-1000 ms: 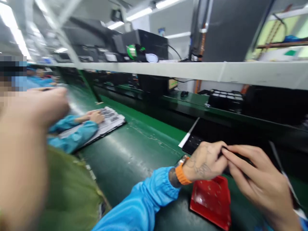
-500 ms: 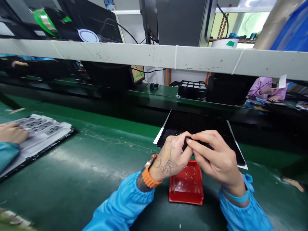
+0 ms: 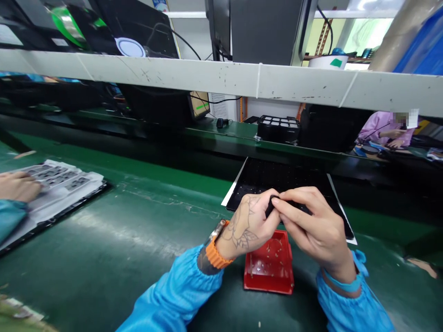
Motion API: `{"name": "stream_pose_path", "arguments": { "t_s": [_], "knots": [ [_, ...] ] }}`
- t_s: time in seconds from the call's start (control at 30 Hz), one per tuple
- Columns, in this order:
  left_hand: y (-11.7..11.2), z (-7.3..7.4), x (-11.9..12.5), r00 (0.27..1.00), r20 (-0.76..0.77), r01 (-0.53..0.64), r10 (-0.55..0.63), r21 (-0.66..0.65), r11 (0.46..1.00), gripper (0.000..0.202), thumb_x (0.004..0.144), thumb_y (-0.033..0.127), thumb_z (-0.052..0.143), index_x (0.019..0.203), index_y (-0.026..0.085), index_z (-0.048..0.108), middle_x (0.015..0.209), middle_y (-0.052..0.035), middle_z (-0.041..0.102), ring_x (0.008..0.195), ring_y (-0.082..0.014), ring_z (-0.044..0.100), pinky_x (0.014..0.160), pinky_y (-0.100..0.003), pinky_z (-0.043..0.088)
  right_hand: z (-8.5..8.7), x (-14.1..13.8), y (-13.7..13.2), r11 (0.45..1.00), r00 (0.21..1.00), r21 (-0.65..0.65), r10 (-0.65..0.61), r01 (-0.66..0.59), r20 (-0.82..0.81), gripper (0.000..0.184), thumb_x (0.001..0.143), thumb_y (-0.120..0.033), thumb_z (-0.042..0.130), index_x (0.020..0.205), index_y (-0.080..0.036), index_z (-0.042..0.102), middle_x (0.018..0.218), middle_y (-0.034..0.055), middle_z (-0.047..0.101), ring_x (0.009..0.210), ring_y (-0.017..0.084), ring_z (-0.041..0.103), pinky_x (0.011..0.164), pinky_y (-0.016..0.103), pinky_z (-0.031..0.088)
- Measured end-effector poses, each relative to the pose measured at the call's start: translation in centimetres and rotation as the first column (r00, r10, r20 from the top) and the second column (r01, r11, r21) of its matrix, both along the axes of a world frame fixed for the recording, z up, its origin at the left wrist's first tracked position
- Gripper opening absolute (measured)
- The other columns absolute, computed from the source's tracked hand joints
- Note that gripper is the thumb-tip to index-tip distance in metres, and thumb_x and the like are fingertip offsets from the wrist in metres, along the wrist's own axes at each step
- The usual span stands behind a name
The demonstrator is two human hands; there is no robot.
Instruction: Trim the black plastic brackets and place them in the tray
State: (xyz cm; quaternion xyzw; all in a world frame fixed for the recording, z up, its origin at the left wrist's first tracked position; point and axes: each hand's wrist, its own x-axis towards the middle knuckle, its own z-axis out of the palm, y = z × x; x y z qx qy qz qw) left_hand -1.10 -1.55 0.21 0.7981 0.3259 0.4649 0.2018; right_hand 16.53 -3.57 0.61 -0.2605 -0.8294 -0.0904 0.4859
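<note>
Left hand [image 3: 247,226], right hand [image 3: 313,228], pinching black piece [image 3: 270,205]

Black tray [image 3: 278,127] (far back), white rail [image 3: 221,78]

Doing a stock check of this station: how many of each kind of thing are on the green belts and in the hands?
Keyboard panels: 2, black keyboard panel, film-covered keyboard panel
red tray: 1
black compartment tray: 1
Held parts: 1, small black part in the grip of left hand and right hand
Total: 5
</note>
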Motion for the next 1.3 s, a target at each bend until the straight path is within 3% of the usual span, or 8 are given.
{"name": "stream_pose_path", "arguments": {
  "t_s": [0.37, 0.97, 1.07, 1.13, 1.2, 1.23, 1.3],
  "knots": [
    [-0.3, -0.2, -0.4, 0.999, -0.044, -0.007, 0.009, 0.047, 0.999, 0.012, 0.090, 0.011, 0.049, 0.089, 0.018, 0.059, 0.064, 0.0028, 0.057, 0.054, -0.0122, 0.053, 0.056, -0.026, 0.040, -0.1, -0.1, -0.1, 1.000, 1.000, -0.014, 0.016, -0.016, -0.007, 0.029, 0.098, -0.009, 0.063, 0.119, -0.023, 0.076, 0.110, 0.0110, 0.072, 0.100, 0.026, 0.067, 0.078, 0.042, 0.062],
    [-0.5, 0.2, -0.1, 0.999, 0.019, 0.042, -0.043, 0.082, 0.996, 0.010, 0.088, 0.011, 0.052, 0.082, 0.019, 0.055, 0.059, 0.0073, 0.047, 0.049, -0.0083, 0.043, 0.051, -0.022, 0.032, -0.1, -0.2, -0.1, 0.997, 0.997, -0.020, 0.075, -0.076, -0.023, 0.018, 0.096, -0.006, 0.065, 0.108, -0.014, 0.075, 0.110, 0.0127, 0.070, 0.103, 0.025, 0.062, 0.082, 0.038, 0.057],
    [-0.2, 0.6, -0.5, 0.998, 0.044, 0.046, -0.047, 0.018, 0.999, 0.011, 0.093, 0.020, 0.058, 0.082, 0.019, 0.059, 0.059, 0.0064, 0.052, 0.051, -0.0084, 0.047, 0.051, -0.021, 0.035, 0.0, 0.2, -0.2, 0.993, 0.989, -0.047, 0.102, -0.107, -0.107, 0.022, 0.094, -0.005, 0.064, 0.108, -0.019, 0.074, 0.112, 0.0101, 0.070, 0.104, 0.024, 0.063, 0.084, 0.038, 0.055],
    [0.3, 1.0, -1.1, 0.997, 0.076, 0.014, -0.011, -0.038, 0.999, 0.015, 0.096, 0.029, 0.062, 0.085, 0.018, 0.063, 0.060, 0.0052, 0.057, 0.052, -0.0091, 0.051, 0.052, -0.021, 0.038, 0.3, 1.1, -0.5, 0.987, 0.955, -0.063, 0.128, -0.150, -0.268, 0.022, 0.092, -0.005, 0.065, 0.105, -0.021, 0.071, 0.109, 0.0075, 0.070, 0.103, 0.024, 0.064, 0.086, 0.038, 0.054],
    [1.0, 1.2, -1.9, 0.988, 0.154, -0.012, 0.024, -0.080, 0.997, 0.019, 0.097, 0.035, 0.065, 0.089, 0.017, 0.065, 0.061, 0.0044, 0.060, 0.053, -0.0096, 0.055, 0.053, -0.021, 0.042, 0.6, 2.2, -0.8, 0.964, 0.916, -0.158, 0.140, -0.212, -0.375, 0.018, 0.090, -0.006, 0.067, 0.098, -0.022, 0.065, 0.098, 0.0039, 0.069, 0.094, 0.021, 0.065, 0.082, 0.034, 0.054],
    [1.4, 1.3, -2.4, 0.980, 0.198, -0.010, 0.028, -0.090, 0.996, 0.020, 0.097, 0.036, 0.066, 0.091, 0.017, 0.066, 0.061, 0.0040, 0.061, 0.053, -0.0097, 0.057, 0.053, -0.020, 0.044, 0.8, 2.7, -0.9, 0.935, 0.927, -0.262, 0.143, -0.241, -0.346, 0.016, 0.091, -0.007, 0.066, 0.093, -0.023, 0.062, 0.091, 0.0018, 0.067, 0.087, 0.019, 0.064, 0.076, 0.031, 0.053],
    [1.9, 1.4, -3.2, 0.965, 0.262, 0.019, 0.004, -0.086, 0.996, 0.020, 0.096, 0.036, 0.067, 0.096, 0.016, 0.068, 0.063, 0.0032, 0.064, 0.055, -0.0101, 0.061, 0.053, -0.019, 0.046, 0.8, 3.2, -0.8, 0.826, 0.977, -0.523, 0.184, -0.211, -0.105, 0.018, 0.092, -0.008, 0.065, 0.085, -0.023, 0.057, 0.082, -0.0013, 0.065, 0.074, 0.015, 0.061, 0.066, 0.026, 0.048]
  ]
}}
